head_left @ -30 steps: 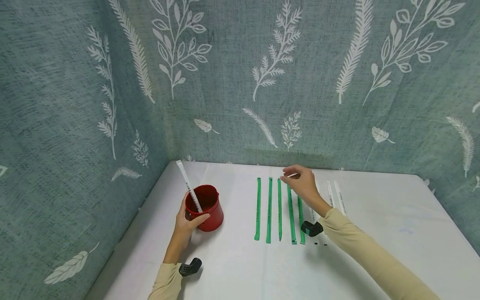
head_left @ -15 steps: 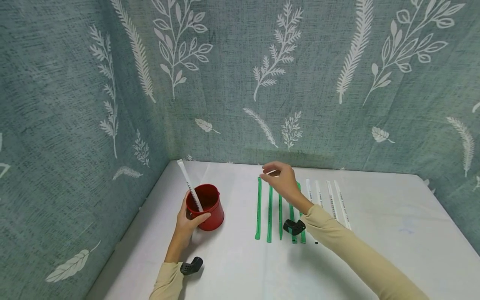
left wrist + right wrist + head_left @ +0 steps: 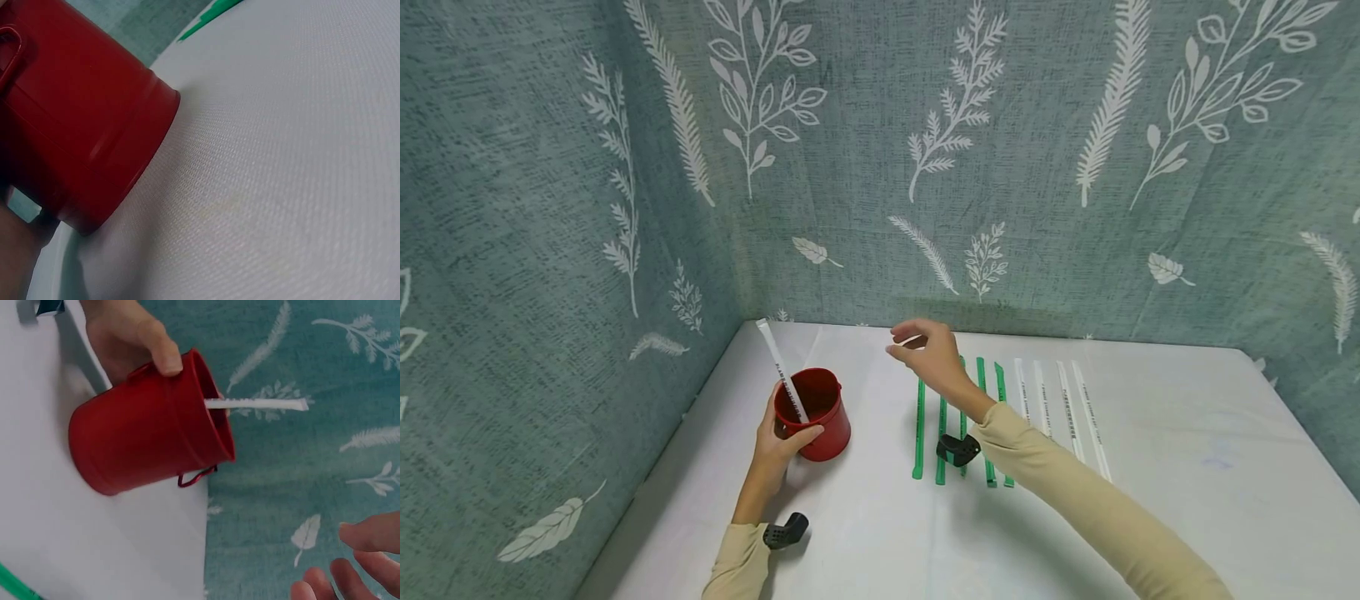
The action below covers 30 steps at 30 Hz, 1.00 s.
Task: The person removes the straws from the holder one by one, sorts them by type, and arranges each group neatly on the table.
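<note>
My left hand [image 3: 771, 450] holds a small red metal bucket [image 3: 829, 437] at its rim, thumb on the near side. From the bucket leans a white, paper-wrapped stick with dark print, perhaps a straw [image 3: 777, 357]; its lower end is inside. In the right wrist view the bucket [image 3: 137, 434] has small looped handles. My right hand [image 3: 934, 360] hovers above the far ends of several long, thin green-wrapped sticks [image 3: 919, 437], partly covering them. Its thumb and fingers [image 3: 372, 534] are bent loosely, apart, with nothing between them.
Several white-wrapped sticks [image 3: 1067, 408] lie in a row to the right of the green ones, partly behind the right sleeve [image 3: 1075, 483]. A white cloth covers the table [image 3: 865, 533]. Patterned teal fabric [image 3: 850, 167] rises at the back and left.
My right hand has travelled left, from above the middle green sticks to beyond the leftmost one, uncovering the white sticks. The left hand stays on the bucket.
</note>
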Each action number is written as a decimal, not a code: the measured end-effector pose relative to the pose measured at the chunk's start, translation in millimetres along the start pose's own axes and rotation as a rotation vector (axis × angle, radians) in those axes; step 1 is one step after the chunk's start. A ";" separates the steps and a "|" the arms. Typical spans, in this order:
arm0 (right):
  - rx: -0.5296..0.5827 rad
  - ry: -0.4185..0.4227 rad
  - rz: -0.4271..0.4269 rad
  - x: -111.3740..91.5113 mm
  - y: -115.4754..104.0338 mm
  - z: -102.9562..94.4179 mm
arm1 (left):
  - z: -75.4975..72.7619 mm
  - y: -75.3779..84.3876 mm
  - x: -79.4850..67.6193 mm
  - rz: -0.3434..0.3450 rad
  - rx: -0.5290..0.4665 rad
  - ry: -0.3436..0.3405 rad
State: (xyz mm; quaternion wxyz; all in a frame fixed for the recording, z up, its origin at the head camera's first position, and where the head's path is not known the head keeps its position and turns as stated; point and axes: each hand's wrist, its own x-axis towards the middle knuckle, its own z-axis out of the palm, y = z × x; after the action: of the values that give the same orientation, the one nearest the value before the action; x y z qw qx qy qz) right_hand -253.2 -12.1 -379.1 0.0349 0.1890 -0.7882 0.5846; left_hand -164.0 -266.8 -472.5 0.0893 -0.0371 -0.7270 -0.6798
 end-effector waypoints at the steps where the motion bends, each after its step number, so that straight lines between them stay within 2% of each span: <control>1: 0.004 -0.001 0.001 0.7 -1.5 2.3 | -0.4 0.2 -0.1 -0.001 0.000 0.002; 8: 0.034 -0.014 -0.007 3.9 -9.1 19.4 | -3.0 1.0 -0.2 0.003 -0.003 -0.007; 15: 0.068 -0.037 0.019 7.1 -17.6 41.7 | -6.5 3.2 -2.1 -0.006 0.013 -0.006; 23: 0.056 -0.059 0.005 10.7 -25.7 68.1 | -9.3 5.2 -3.2 -0.024 0.045 -0.005; 30: 0.037 -0.070 -0.024 14.4 -33.0 87.2 | -17.6 -20.0 3.8 -0.021 0.025 -0.007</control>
State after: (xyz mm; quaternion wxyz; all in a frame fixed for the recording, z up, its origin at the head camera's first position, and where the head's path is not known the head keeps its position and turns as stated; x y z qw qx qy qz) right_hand -240.9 -105.3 -372.5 0.0109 0.2195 -0.7756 0.5917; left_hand -169.8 -286.1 -490.4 0.0801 -0.0305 -0.7361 -0.6714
